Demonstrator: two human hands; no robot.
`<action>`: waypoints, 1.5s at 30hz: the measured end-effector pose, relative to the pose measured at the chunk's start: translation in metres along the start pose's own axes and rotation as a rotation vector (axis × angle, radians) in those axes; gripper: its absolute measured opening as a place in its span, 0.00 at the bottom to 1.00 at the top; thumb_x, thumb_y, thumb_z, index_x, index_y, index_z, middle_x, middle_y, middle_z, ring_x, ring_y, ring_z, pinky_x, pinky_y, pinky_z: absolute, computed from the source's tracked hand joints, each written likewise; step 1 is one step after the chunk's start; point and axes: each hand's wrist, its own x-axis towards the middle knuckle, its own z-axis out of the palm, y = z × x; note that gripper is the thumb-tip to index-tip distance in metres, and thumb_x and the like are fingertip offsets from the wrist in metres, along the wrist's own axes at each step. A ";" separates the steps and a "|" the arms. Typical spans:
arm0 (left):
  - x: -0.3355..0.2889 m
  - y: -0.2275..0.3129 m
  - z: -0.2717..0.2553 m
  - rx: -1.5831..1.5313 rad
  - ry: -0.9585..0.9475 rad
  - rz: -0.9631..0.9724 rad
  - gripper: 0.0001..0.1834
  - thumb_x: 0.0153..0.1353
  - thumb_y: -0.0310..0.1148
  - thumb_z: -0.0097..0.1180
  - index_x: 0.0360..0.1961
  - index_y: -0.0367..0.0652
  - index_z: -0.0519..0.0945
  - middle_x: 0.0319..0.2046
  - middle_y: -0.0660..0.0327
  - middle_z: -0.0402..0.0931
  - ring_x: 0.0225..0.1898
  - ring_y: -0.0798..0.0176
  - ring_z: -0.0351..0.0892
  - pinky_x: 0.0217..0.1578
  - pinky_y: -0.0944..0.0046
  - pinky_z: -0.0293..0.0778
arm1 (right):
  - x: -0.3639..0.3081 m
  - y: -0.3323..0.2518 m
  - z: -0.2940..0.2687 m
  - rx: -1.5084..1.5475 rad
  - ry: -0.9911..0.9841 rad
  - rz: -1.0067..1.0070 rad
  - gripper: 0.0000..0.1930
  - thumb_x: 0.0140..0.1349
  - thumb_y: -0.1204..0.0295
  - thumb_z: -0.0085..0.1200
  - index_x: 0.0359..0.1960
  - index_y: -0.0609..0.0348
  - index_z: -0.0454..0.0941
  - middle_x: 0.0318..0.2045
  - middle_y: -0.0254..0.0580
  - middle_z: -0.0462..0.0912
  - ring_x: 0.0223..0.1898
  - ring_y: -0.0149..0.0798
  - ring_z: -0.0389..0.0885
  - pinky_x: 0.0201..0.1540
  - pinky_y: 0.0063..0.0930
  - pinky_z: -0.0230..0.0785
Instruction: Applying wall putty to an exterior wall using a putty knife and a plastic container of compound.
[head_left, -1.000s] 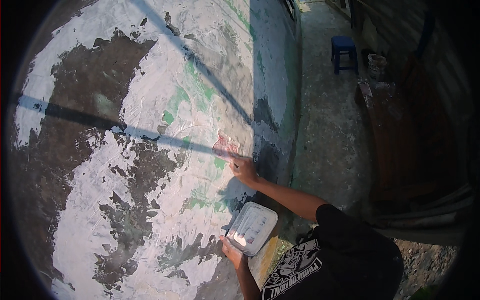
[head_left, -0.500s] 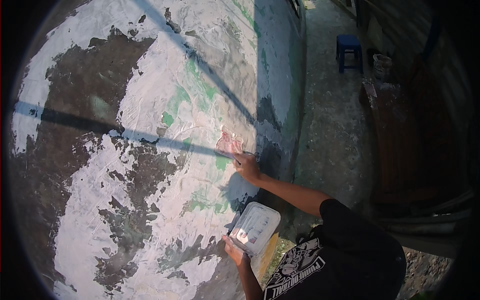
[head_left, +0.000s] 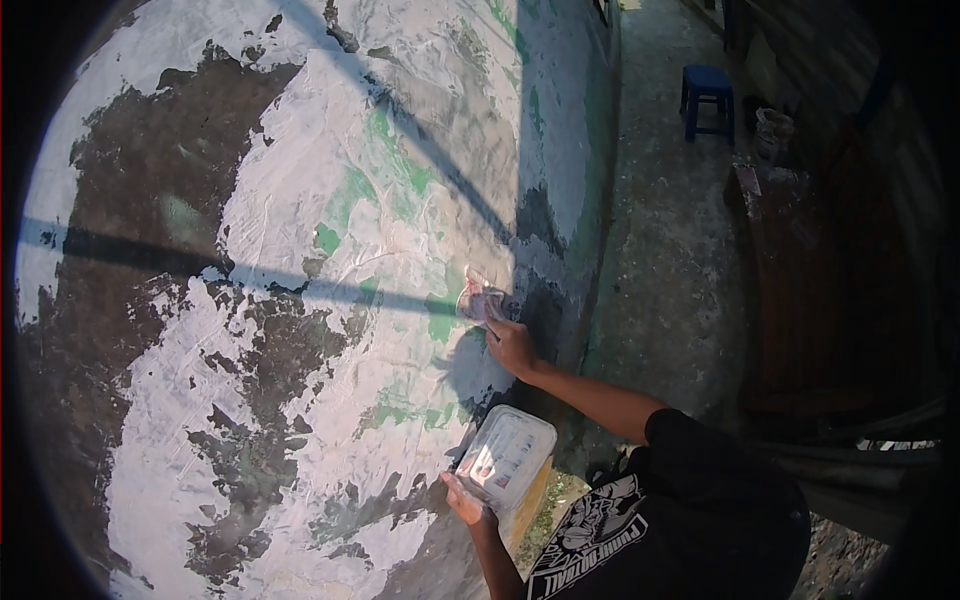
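My right hand (head_left: 512,348) is closed on a smeared, pinkish flat scraper (head_left: 479,303), whose blade is at the wall surface (head_left: 400,262) near the corner. The wall carries rough white filler (head_left: 300,180), with green paint (head_left: 327,239) and bare dark patches showing through. Lower down, my left hand (head_left: 466,499) grips a shallow rectangular plastic tub (head_left: 508,455) by its near left edge. White smears coat the inside of the tub. Whether the blade fully touches the wall I cannot tell.
Right of the wall runs a concrete walkway (head_left: 660,230). A blue stool (head_left: 707,100) stands at its far end, beside a whitish bucket (head_left: 773,132). A dark brown wooden bench or table (head_left: 800,300) lines the right side. Shadow bars cross the wall.
My right hand and the scraper have moved a little right and down along the wall, and the blade looks more tilted. The left hand and tub have barely moved.
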 end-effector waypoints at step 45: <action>-0.004 -0.021 -0.062 0.046 0.087 0.019 0.37 0.72 0.56 0.38 0.46 0.23 0.76 0.40 0.47 0.80 0.39 0.58 0.82 0.44 0.62 0.77 | -0.086 -0.034 -0.010 0.055 -0.215 0.165 0.23 0.53 0.79 0.58 0.54 0.66 0.76 0.37 0.62 0.81 0.37 0.55 0.82 0.38 0.37 0.74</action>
